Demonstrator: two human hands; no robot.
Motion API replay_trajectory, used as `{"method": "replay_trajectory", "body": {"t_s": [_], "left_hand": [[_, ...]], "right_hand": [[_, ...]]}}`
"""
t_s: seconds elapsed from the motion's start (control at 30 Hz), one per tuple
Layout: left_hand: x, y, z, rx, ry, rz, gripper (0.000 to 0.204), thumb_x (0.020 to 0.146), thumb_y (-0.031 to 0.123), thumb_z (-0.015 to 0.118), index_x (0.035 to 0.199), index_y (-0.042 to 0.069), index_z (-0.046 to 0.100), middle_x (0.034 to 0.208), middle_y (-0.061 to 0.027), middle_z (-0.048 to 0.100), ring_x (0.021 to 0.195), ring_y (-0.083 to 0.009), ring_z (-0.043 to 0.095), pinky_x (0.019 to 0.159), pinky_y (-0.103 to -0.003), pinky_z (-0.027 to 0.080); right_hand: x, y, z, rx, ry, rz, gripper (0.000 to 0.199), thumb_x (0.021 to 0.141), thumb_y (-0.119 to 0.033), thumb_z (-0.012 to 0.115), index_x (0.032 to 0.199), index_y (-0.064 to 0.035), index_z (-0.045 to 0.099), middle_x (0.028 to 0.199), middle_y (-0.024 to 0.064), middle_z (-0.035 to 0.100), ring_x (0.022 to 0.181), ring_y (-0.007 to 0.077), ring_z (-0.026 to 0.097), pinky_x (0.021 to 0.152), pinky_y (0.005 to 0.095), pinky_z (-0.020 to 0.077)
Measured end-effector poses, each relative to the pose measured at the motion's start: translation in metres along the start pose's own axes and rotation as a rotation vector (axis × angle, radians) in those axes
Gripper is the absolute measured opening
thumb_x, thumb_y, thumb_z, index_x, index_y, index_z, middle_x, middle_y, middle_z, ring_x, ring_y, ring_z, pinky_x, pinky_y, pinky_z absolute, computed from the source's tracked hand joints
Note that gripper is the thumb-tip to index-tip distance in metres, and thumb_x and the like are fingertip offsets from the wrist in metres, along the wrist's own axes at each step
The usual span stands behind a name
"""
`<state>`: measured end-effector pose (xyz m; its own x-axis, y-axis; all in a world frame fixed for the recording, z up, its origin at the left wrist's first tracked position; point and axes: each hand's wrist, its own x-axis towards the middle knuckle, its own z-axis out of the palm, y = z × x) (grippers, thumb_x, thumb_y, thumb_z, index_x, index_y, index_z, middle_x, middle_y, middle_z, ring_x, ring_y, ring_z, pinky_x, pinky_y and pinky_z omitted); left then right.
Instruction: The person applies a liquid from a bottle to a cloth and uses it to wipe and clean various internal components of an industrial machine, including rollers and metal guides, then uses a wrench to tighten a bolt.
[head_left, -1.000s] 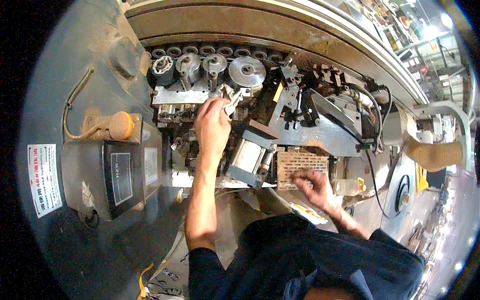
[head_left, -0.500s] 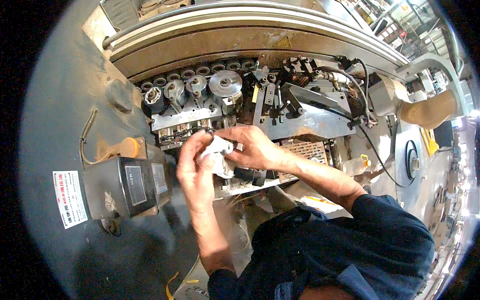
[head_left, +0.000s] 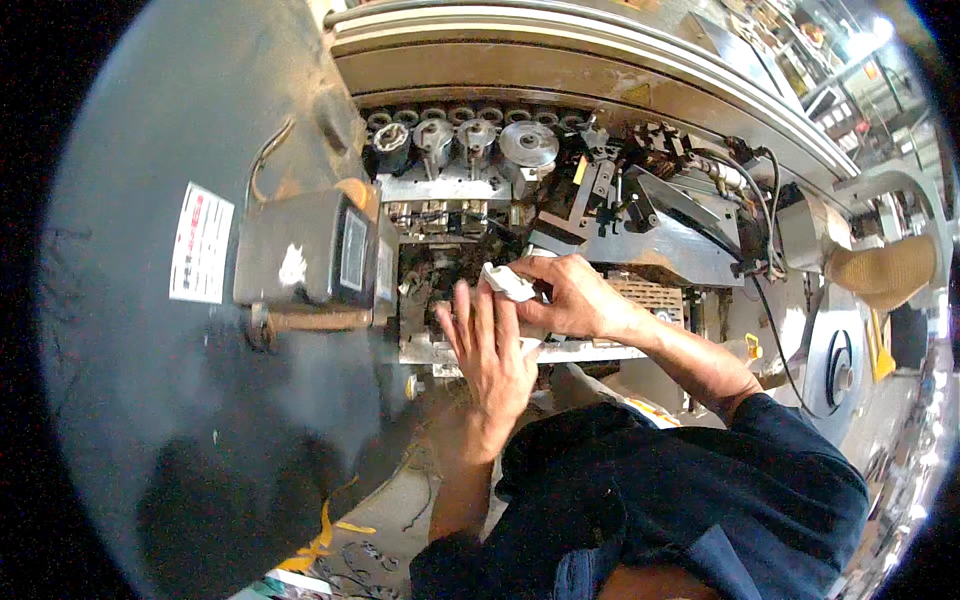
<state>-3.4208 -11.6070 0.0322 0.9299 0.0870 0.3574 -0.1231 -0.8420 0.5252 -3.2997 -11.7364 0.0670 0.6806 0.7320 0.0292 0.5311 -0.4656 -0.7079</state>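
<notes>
A crumpled white cloth (head_left: 508,281) is pinched in my right hand (head_left: 578,298), between the thumb and the bent fingers. My left hand (head_left: 497,360) lies against the cloth's near left side with its fingers stretched out and apart. A bit of white shows between the two hands, lower down; whether it belongs to the same cloth I cannot tell. Both hands are above the front of an open machine bed, just below a metal block row (head_left: 440,216). The right fingertips are partly hidden behind the cloth.
Round metal rollers (head_left: 528,145) stand in a row behind the hands. To their right are a flat steel plate (head_left: 640,245), clamps and black cables. A dark box (head_left: 300,250) juts from the grey panel at left. A perforated tray (head_left: 648,300) lies beside my right forearm.
My left hand has gone from fingers curled round the cloth to fingers stretched out. My right hand keeps the cloth. The whole view has shifted, with the machine now farther right.
</notes>
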Motion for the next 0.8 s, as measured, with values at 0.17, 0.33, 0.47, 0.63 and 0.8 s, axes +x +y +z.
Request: {"method": "replay_trajectory", "body": {"t_s": [0.17, 0.33, 0.47, 0.63, 0.8], "left_hand": [[0.006, -0.033, 0.03, -0.401, 0.328, -0.234, 0.033, 0.076, -0.002, 0.063, 0.109, -0.001, 0.063, 0.107, -0.0197, 0.065, 0.099, -0.0371, 0.064, 0.088, -0.042, 0.05], [0.069, -0.072, 0.058, -0.322, 0.443, -0.334, 0.032, 0.078, 0.0, 0.065, 0.11, -0.002, 0.065, 0.103, -0.0195, 0.068, 0.096, -0.0354, 0.066, 0.088, -0.04, 0.05], [0.14, -0.112, 0.082, -0.244, 0.356, -0.52, 0.044, 0.078, 0.004, 0.064, 0.122, 0.003, 0.061, 0.106, -0.0228, 0.068, 0.097, -0.0381, 0.066, 0.086, -0.043, 0.05], [0.176, -0.121, 0.125, -0.031, 0.208, -0.387, 0.05, 0.076, 0.005, 0.067, 0.123, 0.002, 0.051, 0.107, -0.0214, 0.061, 0.097, -0.0395, 0.06, 0.08, -0.049, 0.05], [0.184, -0.119, 0.134, -0.198, 0.266, -0.346, 0.048, 0.082, 0.006, 0.061, 0.127, -0.003, 0.051, 0.113, -0.0242, 0.06, 0.109, -0.0409, 0.056, 0.093, -0.048, 0.046]], "right_hand": [[0.004, -0.02, -0.028, 0.228, -0.189, 0.073, 0.047, 0.083, -0.028, 0.073, 0.12, -0.0007, 0.062, 0.109, 0.0206, 0.066, 0.089, 0.0338, 0.068, 0.077, 0.0404, 0.0544], [0.055, 0.041, -0.061, -0.138, 0.053, -0.062, 0.042, 0.081, -0.023, 0.073, 0.116, -0.0021, 0.064, 0.103, 0.0206, 0.065, 0.089, 0.034, 0.067, 0.079, 0.0413, 0.0539], [0.151, 0.088, -0.075, -0.468, 0.061, -0.306, 0.05, 0.08, -0.017, 0.071, 0.126, -0.0036, 0.058, 0.114, 0.0197, 0.063, 0.101, 0.0354, 0.064, 0.086, 0.0418, 0.0526], [0.221, 0.123, -0.068, -0.586, -0.187, -0.35, 0.062, 0.078, -0.018, 0.071, 0.135, -0.0032, 0.051, 0.124, 0.0217, 0.058, 0.108, 0.0381, 0.061, 0.093, 0.0418, 0.0503], [0.246, 0.128, -0.071, -0.627, -0.373, -0.4, 0.07, 0.073, -0.015, 0.069, 0.138, -0.0023, 0.048, 0.122, 0.0229, 0.06, 0.101, 0.0371, 0.064, 0.086, 0.0428, 0.0523]]}}
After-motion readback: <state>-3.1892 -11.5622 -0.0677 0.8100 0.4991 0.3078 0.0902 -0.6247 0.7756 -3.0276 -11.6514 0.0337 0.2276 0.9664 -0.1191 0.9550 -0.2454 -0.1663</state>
